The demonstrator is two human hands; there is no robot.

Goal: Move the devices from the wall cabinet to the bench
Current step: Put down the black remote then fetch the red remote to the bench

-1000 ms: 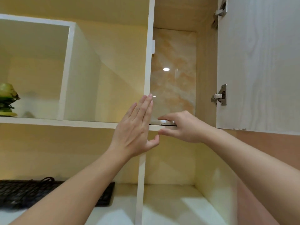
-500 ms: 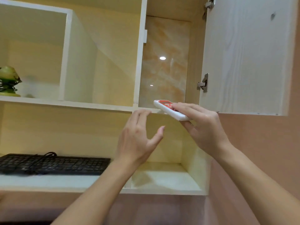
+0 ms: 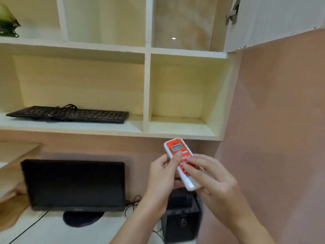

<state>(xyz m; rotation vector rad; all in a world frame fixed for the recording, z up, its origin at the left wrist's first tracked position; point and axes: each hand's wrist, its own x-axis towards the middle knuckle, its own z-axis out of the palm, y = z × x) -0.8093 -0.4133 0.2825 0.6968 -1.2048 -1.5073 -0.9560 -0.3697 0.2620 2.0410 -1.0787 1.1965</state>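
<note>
A white remote control (image 3: 176,148) with a red face and a small grey screen is held in the air below the wall cabinet (image 3: 146,88). My left hand (image 3: 162,175) grips its left edge, thumb on the red face. My right hand (image 3: 211,180) holds its lower end, fingers across the buttons. A black keyboard (image 3: 70,114) with its cable coiled on top lies on the cabinet's lower left shelf. The white bench (image 3: 52,228) runs along the bottom left.
A black monitor (image 3: 73,184) stands on the bench, with a black speaker box (image 3: 181,219) to its right under my hands. The cabinet door (image 3: 274,18) hangs open at top right. A green ornament (image 3: 8,22) sits on the upper left shelf. A pink wall fills the right.
The remote came off the upper right shelf and down below the cabinet. My left hand has joined my right on it. The view tilted down to the bench.
</note>
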